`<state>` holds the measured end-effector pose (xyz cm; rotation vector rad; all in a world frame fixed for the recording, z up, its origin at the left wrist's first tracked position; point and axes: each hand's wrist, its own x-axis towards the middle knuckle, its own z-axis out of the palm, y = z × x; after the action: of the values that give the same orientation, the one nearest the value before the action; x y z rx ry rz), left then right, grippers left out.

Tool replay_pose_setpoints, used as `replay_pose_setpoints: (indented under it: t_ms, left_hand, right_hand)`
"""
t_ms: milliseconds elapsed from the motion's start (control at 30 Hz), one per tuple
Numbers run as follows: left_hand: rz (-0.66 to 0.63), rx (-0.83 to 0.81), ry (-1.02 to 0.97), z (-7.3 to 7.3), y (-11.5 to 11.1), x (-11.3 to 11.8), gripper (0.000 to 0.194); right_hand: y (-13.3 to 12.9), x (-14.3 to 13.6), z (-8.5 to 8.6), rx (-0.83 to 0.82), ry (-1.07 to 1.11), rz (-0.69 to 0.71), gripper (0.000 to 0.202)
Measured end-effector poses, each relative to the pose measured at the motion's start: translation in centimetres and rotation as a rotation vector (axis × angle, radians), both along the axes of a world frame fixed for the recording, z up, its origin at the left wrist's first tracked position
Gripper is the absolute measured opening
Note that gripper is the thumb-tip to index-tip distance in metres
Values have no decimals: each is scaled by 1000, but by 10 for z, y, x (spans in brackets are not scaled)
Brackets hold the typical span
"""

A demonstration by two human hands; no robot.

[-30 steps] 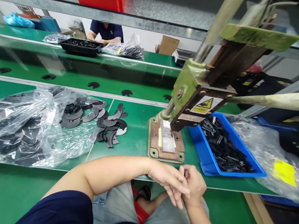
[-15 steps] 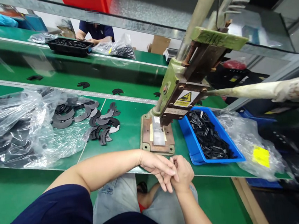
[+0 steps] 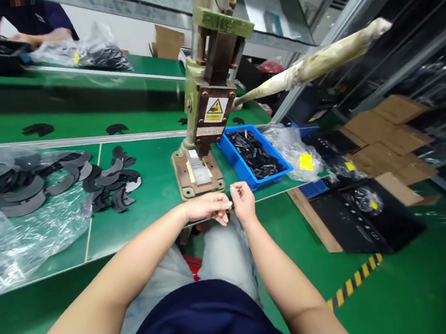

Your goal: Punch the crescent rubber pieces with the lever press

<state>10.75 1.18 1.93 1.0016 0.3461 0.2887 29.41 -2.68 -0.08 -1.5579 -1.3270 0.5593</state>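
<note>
while both forearms are stretched forward, the left hand (image 3: 208, 208) and the right hand (image 3: 243, 201) are brought close together at the green table's edge; whether they touch cannot be told. the left fingers are loosely bent and lie close to one another, pointed at the right hand, whose fingers are curled in; whether anything is pinched cannot be seen.

with the hands taken as the clock's centre, the hand press (image 3: 193, 93) is found at 12 o'clock, its base just beyond the left hand at 11. a metal block (image 3: 201, 174) is seated on that base, and the lever (image 3: 312, 67) is pointed toward 2. at 1 o'clock a blue bin (image 3: 243, 171) is filled with black parts (image 3: 256, 155). curved dark pieces (image 3: 115, 179) are heaped at 10, beside a clear plastic bag (image 3: 54, 232) at 9.
</note>
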Motion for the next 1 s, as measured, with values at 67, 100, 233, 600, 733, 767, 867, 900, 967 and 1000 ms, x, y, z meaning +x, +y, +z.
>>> replay_pose_setpoints:
  t_ms: [67, 100, 233, 600, 733, 767, 867, 900, 967, 1000]
  left_hand:
    - [109, 124, 32, -1, -8, -3, 57]
    - [171, 195, 47, -2, -12, -4, 55]
    - [463, 382, 60, -7, -22, -8, 49]
    - [441, 552, 28, -16, -18, 1, 46]
    - [490, 605, 103, -12, -17, 0, 42]
    - [500, 602, 111, -11, -17, 0, 41]
    - [534, 569, 116, -10, -17, 1, 40]
    - [541, 560, 116, -10, -16, 2, 39]
    - [537, 544, 111, -12, -15, 2, 40]
    - [525, 537, 109, -14, -14, 3, 40]
  right_hand:
    - [-6, 5, 14, 11, 123, 11, 63]
    - [-11, 6, 22, 14, 192, 25, 70]
    - [-40, -1, 44, 3, 810, 215, 72]
    - [-51, -26, 46, -84, 1272, 347, 79]
    - [-52, -32, 49, -94, 1376, 378, 73]
    - [-52, -33, 49, -90, 1389, 395, 72]
    - [-51, -36, 50, -81, 1383, 429, 71]
    - [-50, -36, 50, -81, 1376, 433, 71]
    - [-49, -36, 51, -83, 1362, 437, 71]
    - [-49, -36, 51, -84, 1355, 436, 71]
